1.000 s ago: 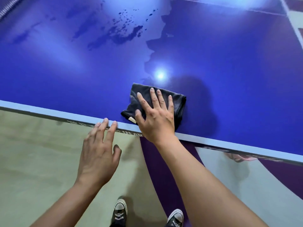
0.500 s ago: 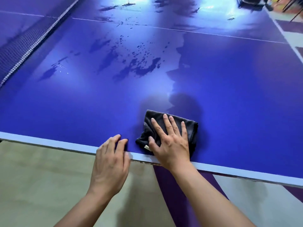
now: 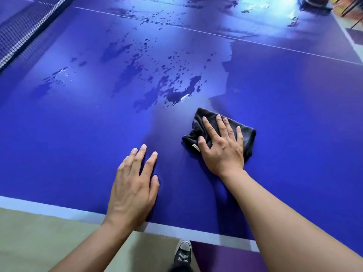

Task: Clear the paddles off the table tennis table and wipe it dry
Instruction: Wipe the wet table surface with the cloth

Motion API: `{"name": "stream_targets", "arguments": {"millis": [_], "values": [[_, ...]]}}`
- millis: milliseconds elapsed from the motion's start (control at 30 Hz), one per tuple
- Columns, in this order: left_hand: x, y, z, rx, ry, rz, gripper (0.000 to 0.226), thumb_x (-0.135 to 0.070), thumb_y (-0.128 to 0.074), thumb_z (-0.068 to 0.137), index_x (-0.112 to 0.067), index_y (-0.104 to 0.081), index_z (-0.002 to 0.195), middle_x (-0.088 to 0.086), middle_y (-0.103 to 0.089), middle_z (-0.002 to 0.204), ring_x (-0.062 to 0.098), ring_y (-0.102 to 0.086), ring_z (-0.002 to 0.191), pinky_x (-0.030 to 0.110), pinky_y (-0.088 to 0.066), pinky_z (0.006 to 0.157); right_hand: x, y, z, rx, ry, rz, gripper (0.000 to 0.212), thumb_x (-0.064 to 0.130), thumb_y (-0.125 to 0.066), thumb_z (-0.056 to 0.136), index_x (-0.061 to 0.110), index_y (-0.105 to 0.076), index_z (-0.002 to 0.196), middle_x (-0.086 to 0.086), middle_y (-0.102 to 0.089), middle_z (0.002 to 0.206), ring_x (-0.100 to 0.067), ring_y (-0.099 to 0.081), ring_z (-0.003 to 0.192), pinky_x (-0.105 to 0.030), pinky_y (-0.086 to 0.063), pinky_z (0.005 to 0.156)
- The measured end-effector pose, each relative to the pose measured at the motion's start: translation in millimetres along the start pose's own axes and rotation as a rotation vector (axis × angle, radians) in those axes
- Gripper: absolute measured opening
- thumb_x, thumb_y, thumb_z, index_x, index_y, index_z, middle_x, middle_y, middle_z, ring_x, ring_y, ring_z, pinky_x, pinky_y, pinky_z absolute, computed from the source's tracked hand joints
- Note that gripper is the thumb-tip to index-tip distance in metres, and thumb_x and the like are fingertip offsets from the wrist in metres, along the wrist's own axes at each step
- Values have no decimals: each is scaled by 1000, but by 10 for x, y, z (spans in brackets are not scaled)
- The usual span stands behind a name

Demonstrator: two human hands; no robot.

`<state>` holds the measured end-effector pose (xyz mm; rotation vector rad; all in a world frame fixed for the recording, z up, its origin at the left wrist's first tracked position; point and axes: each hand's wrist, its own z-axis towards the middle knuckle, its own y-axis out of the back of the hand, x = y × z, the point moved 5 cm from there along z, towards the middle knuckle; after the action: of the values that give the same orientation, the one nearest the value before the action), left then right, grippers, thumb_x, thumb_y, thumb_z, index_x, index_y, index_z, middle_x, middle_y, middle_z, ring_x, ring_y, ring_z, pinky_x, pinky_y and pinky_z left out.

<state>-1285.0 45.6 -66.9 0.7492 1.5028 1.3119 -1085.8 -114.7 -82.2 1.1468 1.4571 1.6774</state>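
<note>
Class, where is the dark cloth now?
Head view, right of centre: the cloth lies on the table under the right hand, near the wet patches.

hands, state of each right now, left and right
Left hand: open, resting flat on the table tennis table, holding nothing.
Right hand: open, straight fingers pressing the dark cloth down.

Floor, one shoe and blurred clutter at the frame's edges.
A beige floor [image 3: 39, 238] fills the 7 o'clock corner. At 6 o'clock stands a black lace-up shoe [image 3: 183, 252] with a white toe cap, its toe pointing to 12 o'clock. Just beside it, toward 5 o'clock, lies a purple floor patch [image 3: 222, 258]. At 1 o'clock sit a dark blurred object [image 3: 314, 4] and an orange blur [image 3: 347, 6] crossed by thin dark lines, both unidentifiable.
</note>
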Motion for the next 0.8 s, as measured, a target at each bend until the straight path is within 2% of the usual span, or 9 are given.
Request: {"name": "stream_targets", "arguments": {"millis": [200, 467, 633, 800], "values": [[-67, -17, 846, -3, -36, -1, 58, -36, -33, 97, -12, -49, 147, 14, -39, 157, 34, -35, 146, 48, -31, 118, -209, 15, 971, 11, -25, -17, 61, 60, -26, 98, 51, -15, 158, 4, -12, 171, -10, -2, 157, -48, 4, 126], [-100, -186, 2571, -31, -45, -23, 59, -38, -33, 97, -12, -46, 149, 15, -37, 158, 36, -32, 147, 49, -27, 120, -609, 56, 2821, -8, -25, -15, 61, 61, -25, 98, 51, -19, 157, 3, -15, 171, -11, -5, 157, -46, 5, 127], [289, -46, 3608, -157, 107, -199, 56, -34, -34, 97, -12, -48, 147, 12, -42, 155, 33, -36, 144, 47, -26, 120, -768, 84, 3807, -4, -35, -11, 61, 62, -25, 98, 50, -21, 157, 2, -16, 170, -12, -7, 157, -47, 4, 127], [514, -122, 4042, -70, 52, -130, 61, -42, -29, 96, -17, -51, 146, 11, -41, 157, 33, -32, 147, 50, -18, 123, -763, 53, 4371, -3, 16, -15, 62, 61, -25, 96, 51, -22, 157, 3, -16, 170, -12, -8, 157, -46, 2, 127]]}}
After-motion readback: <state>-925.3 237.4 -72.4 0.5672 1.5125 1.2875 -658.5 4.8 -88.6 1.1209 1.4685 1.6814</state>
